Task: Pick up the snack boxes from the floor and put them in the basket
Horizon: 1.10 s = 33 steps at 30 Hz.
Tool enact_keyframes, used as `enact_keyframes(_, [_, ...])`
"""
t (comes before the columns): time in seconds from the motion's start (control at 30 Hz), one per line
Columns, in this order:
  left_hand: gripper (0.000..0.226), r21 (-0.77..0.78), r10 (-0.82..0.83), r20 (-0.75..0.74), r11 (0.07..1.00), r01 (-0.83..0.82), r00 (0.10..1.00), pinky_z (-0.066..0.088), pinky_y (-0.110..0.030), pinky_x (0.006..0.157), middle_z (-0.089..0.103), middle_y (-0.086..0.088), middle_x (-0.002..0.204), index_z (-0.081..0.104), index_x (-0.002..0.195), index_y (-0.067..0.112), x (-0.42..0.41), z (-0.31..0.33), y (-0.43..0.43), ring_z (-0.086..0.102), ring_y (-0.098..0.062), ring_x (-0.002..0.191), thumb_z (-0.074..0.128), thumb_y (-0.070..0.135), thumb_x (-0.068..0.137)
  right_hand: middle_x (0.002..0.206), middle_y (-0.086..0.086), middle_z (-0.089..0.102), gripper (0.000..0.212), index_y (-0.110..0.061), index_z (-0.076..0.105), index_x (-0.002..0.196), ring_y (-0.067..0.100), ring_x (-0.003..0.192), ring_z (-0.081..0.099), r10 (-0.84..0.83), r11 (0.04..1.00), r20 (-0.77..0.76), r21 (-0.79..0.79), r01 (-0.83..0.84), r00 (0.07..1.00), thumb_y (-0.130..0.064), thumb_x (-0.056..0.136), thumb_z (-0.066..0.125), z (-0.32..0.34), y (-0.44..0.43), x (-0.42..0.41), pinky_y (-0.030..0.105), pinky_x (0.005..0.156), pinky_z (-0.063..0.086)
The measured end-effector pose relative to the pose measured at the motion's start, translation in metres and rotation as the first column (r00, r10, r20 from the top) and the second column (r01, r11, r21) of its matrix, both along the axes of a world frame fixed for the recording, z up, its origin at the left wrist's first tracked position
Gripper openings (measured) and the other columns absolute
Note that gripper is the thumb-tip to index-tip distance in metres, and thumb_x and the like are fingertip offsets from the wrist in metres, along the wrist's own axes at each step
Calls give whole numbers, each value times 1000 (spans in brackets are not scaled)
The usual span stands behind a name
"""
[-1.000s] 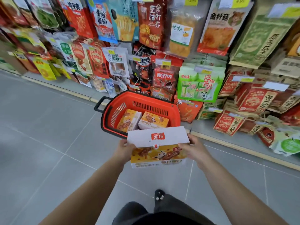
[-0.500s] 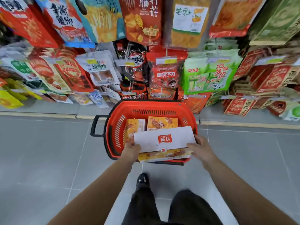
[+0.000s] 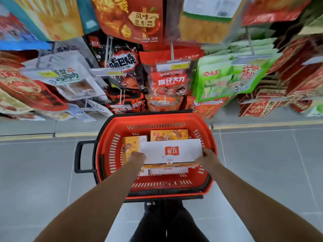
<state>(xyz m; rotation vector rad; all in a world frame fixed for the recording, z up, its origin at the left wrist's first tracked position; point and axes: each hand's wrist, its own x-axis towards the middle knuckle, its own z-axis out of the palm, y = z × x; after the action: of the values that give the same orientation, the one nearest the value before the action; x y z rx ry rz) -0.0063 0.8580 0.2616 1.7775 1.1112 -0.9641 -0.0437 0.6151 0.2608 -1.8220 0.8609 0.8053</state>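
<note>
A red plastic basket (image 3: 111, 137) with a black handle stands on the grey floor in front of me. Inside it, a snack box (image 3: 172, 151) with a white top and a red logo is held at its two short ends, my left hand (image 3: 138, 157) on the left end and my right hand (image 3: 207, 158) on the right. It sits low between the basket walls. Two more orange snack boxes lie under and behind it, one (image 3: 130, 145) at the left, one (image 3: 168, 135) at the back.
Hanging snack bags (image 3: 167, 81) on shelf hooks crowd close above the basket's far side. A yellow strip (image 3: 262, 125) marks the shelf base. Grey floor tiles (image 3: 35, 172) stretch left and right. My dark trousers and shoe (image 3: 164, 215) are just behind the basket.
Both hands have carried the white-topped box forward and down, from above the basket's near rim into the basket. The view has moved closer over the basket.
</note>
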Motion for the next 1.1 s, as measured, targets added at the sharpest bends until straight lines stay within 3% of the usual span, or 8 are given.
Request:
enact_keyframes(0.1, [11,0,28,28,1000,-28,999,42,-21,46,36,-3,67,57,95,-2,19,-37,-4,55,-24,74,47,-1,92,81,-4,60,41,-22,58,115,23,83,58,35,999,-15,-37,-36,999,1,81,60,-22,-2,30,25,65,45])
enact_keyframes(0.3, [29,-18,140,100,990,-139,985,30,-25,60,33,-5,68,41,67,8,69,-82,-26,33,-16,61,45,-3,93,105,9,69,53,-13,58,122,28,95,65,24,998,-31,-58,-26,999,-2,70,62,-95,-12,86,32,80,51])
enact_keyframes(0.43, [33,-112,45,100,993,-33,994,30,-28,82,52,-12,113,49,127,4,88,-106,-35,44,-21,100,42,-1,95,113,5,67,74,-23,52,130,28,104,64,19,1000,-55,-11,-20,998,-12,58,61,-165,-22,95,43,87,54])
enact_keyframes(0.57, [56,-104,-95,27,990,97,995,34,-34,99,39,-11,148,30,147,12,98,-116,-32,40,-32,131,46,7,93,138,9,49,64,-17,34,146,19,100,55,30,999,-87,-7,-31,996,1,87,47,-113,4,111,23,59,43])
enact_keyframes(0.67, [60,-82,-134,34,987,137,990,35,-32,101,35,-11,150,24,150,12,97,-100,-31,40,-31,132,45,11,94,146,8,43,60,-16,35,147,17,96,60,27,998,-59,-59,-30,998,2,91,41,-102,4,111,24,67,47])
enact_keyframes(0.77, [49,-99,-108,45,989,112,993,37,-29,94,44,-11,143,39,142,17,87,-69,-32,48,-28,117,47,20,94,131,9,58,52,-19,45,142,23,95,67,-9,997,-31,-74,6,999,-4,91,46,-72,2,96,29,69,55])
enact_keyframes(0.87, [4,-183,-53,70,981,65,996,38,-32,88,52,-10,115,54,93,17,78,-28,-34,49,-26,101,50,17,93,100,1,66,34,-18,60,125,15,72,62,-137,989,11,-48,138,990,-13,93,50,-36,-3,70,22,52,47])
enact_keyframes(1.1, [31,-463,46,237,884,71,970,40,-42,107,56,-5,126,52,126,13,56,79,-47,57,-25,114,53,18,96,85,6,62,13,-9,59,103,21,76,61,-686,719,177,316,619,706,-15,91,59,67,0,-4,29,68,49])
